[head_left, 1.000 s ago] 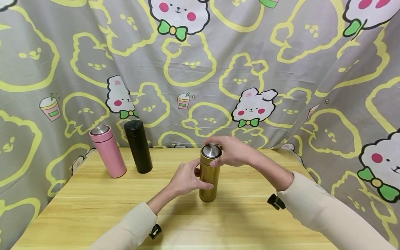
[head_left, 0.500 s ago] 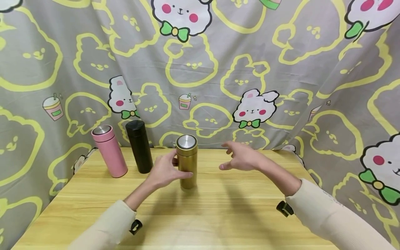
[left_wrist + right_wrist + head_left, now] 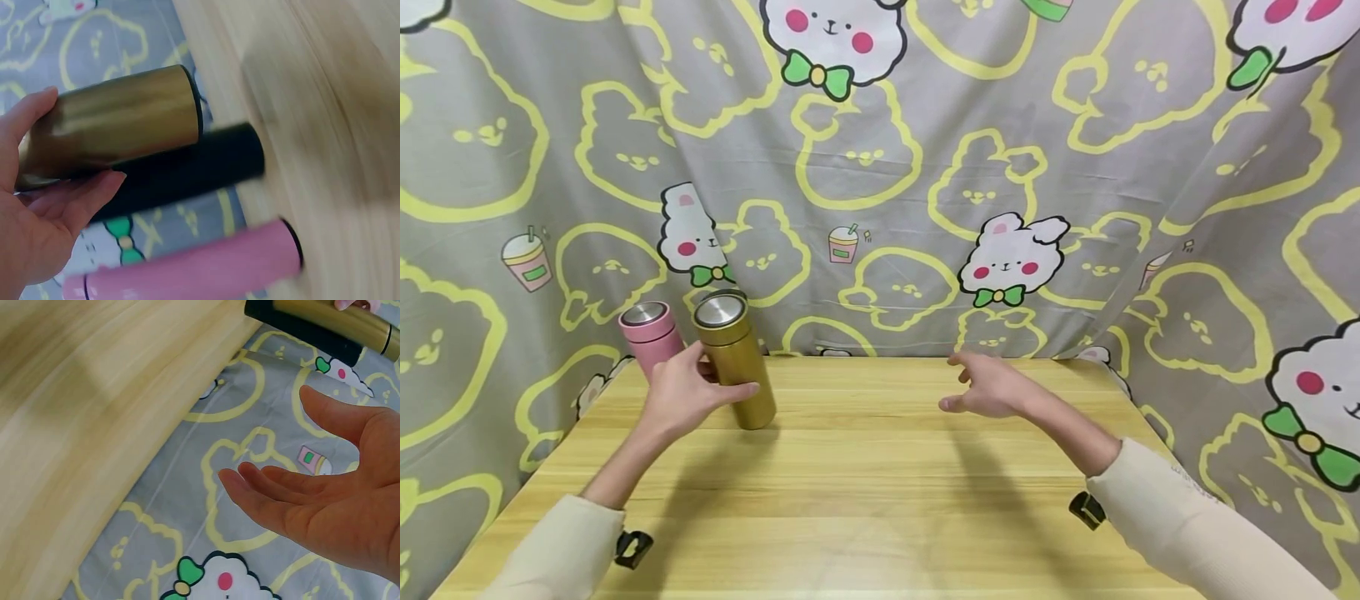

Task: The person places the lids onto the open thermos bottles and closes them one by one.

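My left hand point(image 3: 681, 393) grips a gold thermos flask point(image 3: 730, 358) round its body, thumb across the near side. The flask is upright with a slight tilt, its steel-topped lid facing up. In the head view it covers nearly all of the black thermos flask, whose dark body point(image 3: 187, 172) shows just beyond it in the left wrist view. A pink thermos flask point(image 3: 651, 333) stands to the left, partly behind my left hand. On the right, my right hand point(image 3: 988, 385) hovers over the table with relaxed, parted fingers and holds nothing.
The light wood table point(image 3: 880, 483) reaches back to a grey curtain point(image 3: 895, 183) printed with yellow outlines and white rabbits. The curtain also closes off both sides. A black strap piece point(image 3: 634, 548) hangs under the left sleeve, and another point(image 3: 1086, 510) under the right.
My left hand has carried the gold flask leftward from the middle to in front of the black one. The right hand let go of its lid and drew off to the right.
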A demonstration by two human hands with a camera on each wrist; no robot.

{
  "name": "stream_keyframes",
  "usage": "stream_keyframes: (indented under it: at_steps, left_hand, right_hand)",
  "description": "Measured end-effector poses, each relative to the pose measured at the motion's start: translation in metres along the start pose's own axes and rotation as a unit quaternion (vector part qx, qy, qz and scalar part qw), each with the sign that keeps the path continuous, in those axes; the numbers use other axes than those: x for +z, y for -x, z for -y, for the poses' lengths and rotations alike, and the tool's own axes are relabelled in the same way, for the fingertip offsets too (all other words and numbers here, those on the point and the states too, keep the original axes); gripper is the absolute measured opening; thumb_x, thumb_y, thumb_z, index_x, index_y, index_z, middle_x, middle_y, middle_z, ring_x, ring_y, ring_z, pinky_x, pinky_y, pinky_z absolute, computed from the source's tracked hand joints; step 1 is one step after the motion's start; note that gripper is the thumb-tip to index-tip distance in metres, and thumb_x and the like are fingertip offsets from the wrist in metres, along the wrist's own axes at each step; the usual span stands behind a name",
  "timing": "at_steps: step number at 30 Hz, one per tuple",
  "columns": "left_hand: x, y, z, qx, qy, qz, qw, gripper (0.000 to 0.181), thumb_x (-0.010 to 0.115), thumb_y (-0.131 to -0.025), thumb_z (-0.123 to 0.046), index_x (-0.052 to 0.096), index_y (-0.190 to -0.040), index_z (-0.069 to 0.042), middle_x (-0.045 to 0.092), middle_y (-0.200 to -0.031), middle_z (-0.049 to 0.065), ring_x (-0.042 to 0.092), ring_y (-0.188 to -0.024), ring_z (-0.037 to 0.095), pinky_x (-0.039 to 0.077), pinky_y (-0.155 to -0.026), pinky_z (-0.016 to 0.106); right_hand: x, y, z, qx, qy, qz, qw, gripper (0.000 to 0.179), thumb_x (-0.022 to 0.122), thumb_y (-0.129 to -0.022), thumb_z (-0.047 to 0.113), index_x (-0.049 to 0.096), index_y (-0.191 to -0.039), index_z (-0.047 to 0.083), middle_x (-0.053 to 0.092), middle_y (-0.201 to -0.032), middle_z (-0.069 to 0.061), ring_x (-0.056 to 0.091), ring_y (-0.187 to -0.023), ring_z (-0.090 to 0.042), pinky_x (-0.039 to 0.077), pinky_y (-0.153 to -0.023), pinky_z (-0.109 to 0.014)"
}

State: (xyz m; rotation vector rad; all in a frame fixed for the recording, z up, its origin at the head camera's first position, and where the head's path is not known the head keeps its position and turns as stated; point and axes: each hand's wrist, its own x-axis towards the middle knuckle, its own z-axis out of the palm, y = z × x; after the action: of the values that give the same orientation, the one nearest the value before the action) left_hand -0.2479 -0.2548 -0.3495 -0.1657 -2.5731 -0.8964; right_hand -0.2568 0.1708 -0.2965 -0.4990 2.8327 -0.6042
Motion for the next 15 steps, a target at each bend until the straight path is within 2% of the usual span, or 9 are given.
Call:
stream_keyframes:
  at_steps: [7,15]
  left_hand:
    - [-0.019,0.012,0.027,-0.021,-0.007,-0.013,0.9997,0.068,0.091,-0.070,-0.050,0.062,-0.114,-0.007,0.075,-0.100,0.019,0.072,-0.087,0.030,0.053,-0.060,0.031]
    - [-0.017,0.022,0.049,-0.049,-0.022,-0.023,0.9983,0.075,0.092,-0.069,-0.050,0.060,-0.114,0.002,0.073,-0.100,0.023,0.071,-0.088,0.034,0.052,-0.061,0.031]
  right_hand:
    - [0.008,0.000,-0.010,-0.007,-0.011,-0.004,0.9999,0.074,0.076,-0.091,0.033,0.044,-0.146,-0.006,0.061,-0.132,-0.027,0.060,-0.123,-0.040,0.053,-0.097,-0.051]
    - [0.019,-0.002,-0.016,0.000,-0.021,0.002,0.9998,0.073,0.075,-0.091,0.033,0.044,-0.145,-0.006,0.063,-0.130,-0.026,0.061,-0.122,-0.039,0.053,-0.098,-0.050]
